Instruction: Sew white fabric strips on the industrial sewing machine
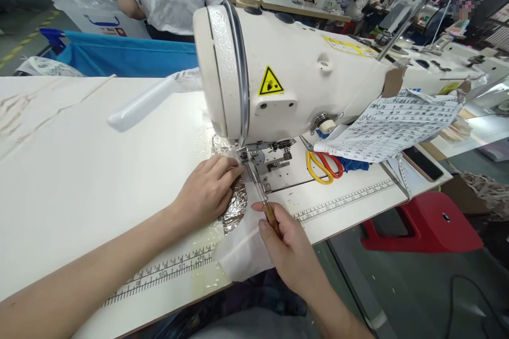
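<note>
Pinched in the right hand (292, 254), a wooden-handled awl (260, 194) points at the presser foot (244, 157).
Left hand (209, 188), flat and empty, presses silvery fabric (235, 207); most looks unsewn yet.

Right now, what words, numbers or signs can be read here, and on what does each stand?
Yellow triangular warning sign, hand pictogram, no words: on the white sewing machine head.
"12": on the printed ruler scale along the front edge of the white table; its other numbers are too small.
Yellow label on the machine's top: blurred.
White handwritten sheet: too small to read.
</note>
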A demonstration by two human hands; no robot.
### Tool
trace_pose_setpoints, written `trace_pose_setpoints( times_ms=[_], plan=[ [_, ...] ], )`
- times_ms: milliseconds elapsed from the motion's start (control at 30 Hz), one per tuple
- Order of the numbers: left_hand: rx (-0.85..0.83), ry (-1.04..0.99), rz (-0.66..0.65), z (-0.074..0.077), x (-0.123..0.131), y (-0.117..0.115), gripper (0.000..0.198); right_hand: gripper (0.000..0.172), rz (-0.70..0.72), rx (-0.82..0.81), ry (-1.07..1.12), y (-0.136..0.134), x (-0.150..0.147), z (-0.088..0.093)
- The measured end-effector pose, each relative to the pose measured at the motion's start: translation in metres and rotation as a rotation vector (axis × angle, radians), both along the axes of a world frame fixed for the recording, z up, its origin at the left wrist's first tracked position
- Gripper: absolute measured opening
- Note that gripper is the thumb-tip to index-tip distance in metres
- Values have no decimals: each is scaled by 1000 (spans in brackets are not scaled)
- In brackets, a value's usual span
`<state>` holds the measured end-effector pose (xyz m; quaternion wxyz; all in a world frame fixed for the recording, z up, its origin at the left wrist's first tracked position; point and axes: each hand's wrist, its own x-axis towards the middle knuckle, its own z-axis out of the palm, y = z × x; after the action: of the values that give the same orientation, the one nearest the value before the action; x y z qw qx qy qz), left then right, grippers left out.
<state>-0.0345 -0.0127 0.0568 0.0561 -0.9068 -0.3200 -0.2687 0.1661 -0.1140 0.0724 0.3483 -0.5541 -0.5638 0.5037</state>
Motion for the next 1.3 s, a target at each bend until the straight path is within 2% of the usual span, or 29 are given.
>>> trace_pose_setpoints(
  times_ms=[167, 367, 600, 700, 800, 900, 1033, 1133, 1233, 1300],
  plan=[
    [-12, -8, -67, 4, 2, -6, 24, 32, 17, 17, -9, 4, 0, 0],
    [70, 81, -6, 1, 2, -3, 26, 30, 24, 94, -42, 12, -1, -1],
    [68, 133, 58, 2, 4, -1, 32, 26, 38, 187, -86, 12, -2, -2],
    [36, 130, 61, 0, 3, -1, 35, 25, 42, 329, -99, 9, -7, -1],
    [-14, 115, 55, -2, 2, 1, 36, 26, 50, 546, -116, 8, -17, 2],
    [-62, 179, 73, 2, 6, 5, 32, 28, 101, 738, -96, 6, -31, 9],
    [-147, 298, 185, 11, 16, 10, 31, 30, 192, 883, -139, -1, -41, 15],
    [-219, 103, 277, 8, 16, 16, 27, 29, 154, 847, -231, -9, -33, 11],
    [-356, -177, 232, -1, 8, 23, 27, 28, 15, 741, -376, -11, -15, 1],
    [-440, -293, 198, -6, 4, 27, 29, 31, -60, 694, -513, -7, -5, -7]
  ],
)
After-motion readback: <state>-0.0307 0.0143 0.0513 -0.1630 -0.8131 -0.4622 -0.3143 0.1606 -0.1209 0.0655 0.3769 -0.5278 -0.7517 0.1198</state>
